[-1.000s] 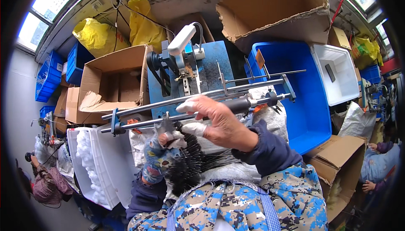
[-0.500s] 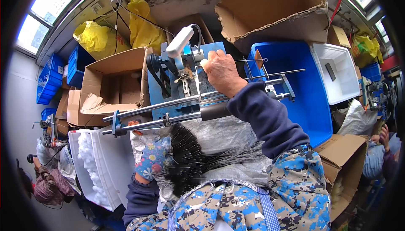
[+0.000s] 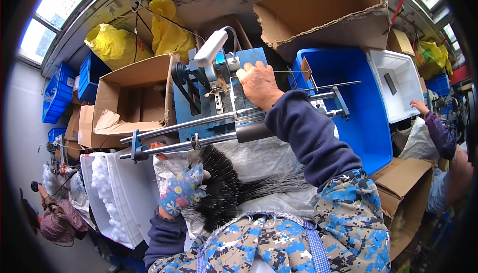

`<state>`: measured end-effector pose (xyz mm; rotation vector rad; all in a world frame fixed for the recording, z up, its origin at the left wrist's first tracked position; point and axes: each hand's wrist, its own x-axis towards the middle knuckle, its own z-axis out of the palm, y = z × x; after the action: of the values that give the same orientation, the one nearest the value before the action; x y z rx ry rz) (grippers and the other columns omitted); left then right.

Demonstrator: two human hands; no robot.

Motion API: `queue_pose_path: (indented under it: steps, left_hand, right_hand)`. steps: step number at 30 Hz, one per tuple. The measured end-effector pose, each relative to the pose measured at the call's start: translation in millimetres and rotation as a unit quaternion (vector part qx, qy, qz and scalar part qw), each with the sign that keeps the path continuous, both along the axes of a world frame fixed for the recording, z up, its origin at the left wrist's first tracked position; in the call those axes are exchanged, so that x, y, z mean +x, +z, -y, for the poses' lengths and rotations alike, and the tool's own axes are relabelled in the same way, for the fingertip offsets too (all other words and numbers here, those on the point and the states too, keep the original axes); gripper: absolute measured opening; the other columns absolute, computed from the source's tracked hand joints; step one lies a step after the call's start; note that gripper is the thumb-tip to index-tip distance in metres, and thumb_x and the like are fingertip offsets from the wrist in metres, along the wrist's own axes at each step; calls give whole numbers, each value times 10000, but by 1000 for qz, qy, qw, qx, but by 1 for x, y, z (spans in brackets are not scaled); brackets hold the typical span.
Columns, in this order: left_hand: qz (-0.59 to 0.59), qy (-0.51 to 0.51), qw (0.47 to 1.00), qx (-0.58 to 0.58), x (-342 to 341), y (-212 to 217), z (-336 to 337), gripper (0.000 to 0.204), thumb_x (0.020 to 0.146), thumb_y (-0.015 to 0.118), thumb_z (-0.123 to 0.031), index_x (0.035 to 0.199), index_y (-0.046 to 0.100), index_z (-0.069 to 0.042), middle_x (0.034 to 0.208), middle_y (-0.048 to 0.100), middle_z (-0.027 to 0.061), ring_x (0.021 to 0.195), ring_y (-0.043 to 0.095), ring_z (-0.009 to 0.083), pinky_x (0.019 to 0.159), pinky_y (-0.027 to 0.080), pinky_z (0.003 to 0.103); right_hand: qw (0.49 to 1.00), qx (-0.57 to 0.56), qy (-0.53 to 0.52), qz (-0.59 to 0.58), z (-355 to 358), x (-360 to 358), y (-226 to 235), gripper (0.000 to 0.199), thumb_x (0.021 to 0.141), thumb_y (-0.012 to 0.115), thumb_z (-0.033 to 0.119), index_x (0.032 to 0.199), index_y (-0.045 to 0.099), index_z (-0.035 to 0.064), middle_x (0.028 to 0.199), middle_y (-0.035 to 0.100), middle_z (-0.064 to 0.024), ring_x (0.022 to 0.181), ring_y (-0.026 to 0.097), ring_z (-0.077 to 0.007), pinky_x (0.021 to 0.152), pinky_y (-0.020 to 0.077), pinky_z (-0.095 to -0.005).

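A bundle of black-bristled wires [image 3: 217, 183] lies in front of the person's body, against the inner side of the left hand [image 3: 180, 189] and well below the right hand [image 3: 260, 84]. The left hand, in a blue floral glove, touches the bundle's edge; whether its fingers grip it cannot be told. The right arm reaches forward over two metal bars [image 3: 214, 139], with the bare hand palm down and fingers bent above the machine's blue base plate [image 3: 256, 56]. A thin wire [image 3: 285, 71] runs out to the right beside it; whether the fingers pinch it is hidden.

The bundle is dense, dark and fanned at its left end, flecked with pale tips, its grey wire stems trailing rightward over a whitish sheet [image 3: 269, 156]. Farther out stand a white bin [image 3: 133, 193] with white fluff on the left, an open cardboard box [image 3: 107, 98] and a large blue tub [image 3: 368, 133].
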<state>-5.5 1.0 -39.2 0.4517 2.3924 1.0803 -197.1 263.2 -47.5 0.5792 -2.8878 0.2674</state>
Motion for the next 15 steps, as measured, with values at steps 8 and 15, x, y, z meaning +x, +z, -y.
queue_pose_path:
  steps: [8,15]
  left_hand:
    - [-76,-1,996,-37,-2,13,-10,435,720,590,46,1135,532,-69,966,585,104,899,598,252,767,475,298]
    - [-200,33,977,-63,-15,53,-15,550,695,589,23,1222,471,-83,1029,558,167,963,552,316,827,471,357]
  right_hand:
    - [998,-56,11,32,-2,-9,-10,140,763,507,133,822,630,104,890,610,-80,865,545,-272,707,405,-430]
    - [998,-54,20,6,-4,-8,-14,131,766,504,120,816,625,112,865,603,-65,852,542,-263,701,409,-422]
